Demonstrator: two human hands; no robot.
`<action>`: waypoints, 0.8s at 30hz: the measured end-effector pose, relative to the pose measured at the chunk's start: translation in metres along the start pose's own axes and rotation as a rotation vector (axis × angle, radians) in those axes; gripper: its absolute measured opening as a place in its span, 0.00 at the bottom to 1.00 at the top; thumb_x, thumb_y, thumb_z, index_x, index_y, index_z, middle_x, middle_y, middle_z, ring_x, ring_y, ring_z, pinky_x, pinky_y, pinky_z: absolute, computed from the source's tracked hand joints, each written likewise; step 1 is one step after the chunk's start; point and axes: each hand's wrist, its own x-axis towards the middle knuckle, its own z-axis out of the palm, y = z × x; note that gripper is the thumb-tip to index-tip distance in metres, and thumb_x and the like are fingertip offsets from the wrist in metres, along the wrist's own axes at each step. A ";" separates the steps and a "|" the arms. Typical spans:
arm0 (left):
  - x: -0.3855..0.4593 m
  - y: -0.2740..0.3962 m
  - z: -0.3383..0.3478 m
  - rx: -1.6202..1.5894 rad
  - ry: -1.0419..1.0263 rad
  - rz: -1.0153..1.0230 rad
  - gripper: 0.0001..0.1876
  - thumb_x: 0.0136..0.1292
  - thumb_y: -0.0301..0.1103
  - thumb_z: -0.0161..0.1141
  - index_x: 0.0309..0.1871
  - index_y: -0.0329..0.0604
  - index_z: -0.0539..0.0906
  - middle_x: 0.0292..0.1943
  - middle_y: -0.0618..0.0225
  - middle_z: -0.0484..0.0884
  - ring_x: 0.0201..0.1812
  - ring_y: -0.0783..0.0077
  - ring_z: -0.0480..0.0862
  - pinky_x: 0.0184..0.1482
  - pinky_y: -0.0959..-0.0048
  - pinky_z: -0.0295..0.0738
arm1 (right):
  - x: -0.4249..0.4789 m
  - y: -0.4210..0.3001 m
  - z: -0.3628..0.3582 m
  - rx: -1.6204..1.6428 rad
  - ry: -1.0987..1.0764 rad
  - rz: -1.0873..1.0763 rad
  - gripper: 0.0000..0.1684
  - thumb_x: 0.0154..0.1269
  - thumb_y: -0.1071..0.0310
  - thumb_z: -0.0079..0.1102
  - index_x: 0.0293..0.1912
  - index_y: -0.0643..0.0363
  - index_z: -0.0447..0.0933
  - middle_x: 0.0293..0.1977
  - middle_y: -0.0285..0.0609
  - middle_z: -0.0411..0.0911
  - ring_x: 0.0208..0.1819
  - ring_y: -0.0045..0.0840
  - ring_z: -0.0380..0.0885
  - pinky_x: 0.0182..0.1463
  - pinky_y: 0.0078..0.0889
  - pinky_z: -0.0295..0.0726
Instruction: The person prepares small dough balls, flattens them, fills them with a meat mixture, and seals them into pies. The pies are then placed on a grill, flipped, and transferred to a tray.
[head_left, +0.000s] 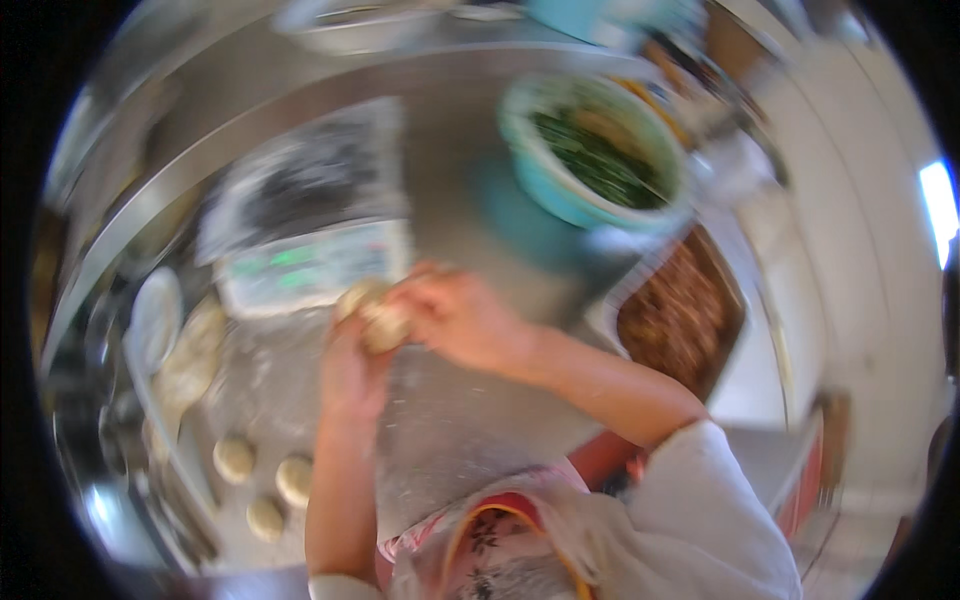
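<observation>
Close to the middle of the view, my left hand (356, 371) cups a pale lump of dough (384, 330) from below. The fingers of my right hand (457, 311) pinch the same lump from the right side. Motion blur hides how the fingertips sit on it. Just beyond my hands is a digital scale (315, 262) with a lit green display and a dark, flour-dusted top. Several small rounds of dough (234, 460) lie on the steel worktable (465, 420), left of my left forearm. Farther up on that side is a larger, longer piece of dough (191, 360).
A teal basin (555, 195) with chopped greens (600, 154) stands beyond my right hand. Nearer on the right is a tray of brownish minced filling (671, 315). An oval white object (157, 319) lies at the left edge. Another basin (360, 30) stands at the back.
</observation>
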 end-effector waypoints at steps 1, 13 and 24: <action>-0.011 -0.007 0.000 -0.081 0.067 -0.057 0.18 0.65 0.31 0.44 0.58 0.44 0.67 0.53 0.62 0.74 0.54 0.64 0.75 0.52 0.59 0.75 | -0.018 0.001 -0.013 -0.103 0.004 -0.130 0.13 0.60 0.70 0.59 0.45 0.62 0.75 0.30 0.44 0.76 0.27 0.25 0.77 0.30 0.27 0.76; -0.079 -0.070 -0.006 0.312 0.202 -0.145 0.15 0.64 0.34 0.49 0.53 0.48 0.71 0.51 0.63 0.76 0.50 0.60 0.78 0.45 0.52 0.77 | -0.176 0.091 -0.293 -0.813 0.402 0.575 0.08 0.55 0.66 0.58 0.36 0.56 0.81 0.36 0.44 0.81 0.38 0.38 0.79 0.42 0.38 0.77; -0.111 -0.106 0.046 0.289 0.315 -0.121 0.12 0.63 0.29 0.54 0.49 0.42 0.72 0.44 0.64 0.78 0.45 0.65 0.80 0.42 0.55 0.80 | -0.152 0.107 -0.318 -0.556 0.250 0.495 0.05 0.52 0.71 0.56 0.31 0.58 0.79 0.30 0.45 0.80 0.34 0.37 0.78 0.41 0.35 0.76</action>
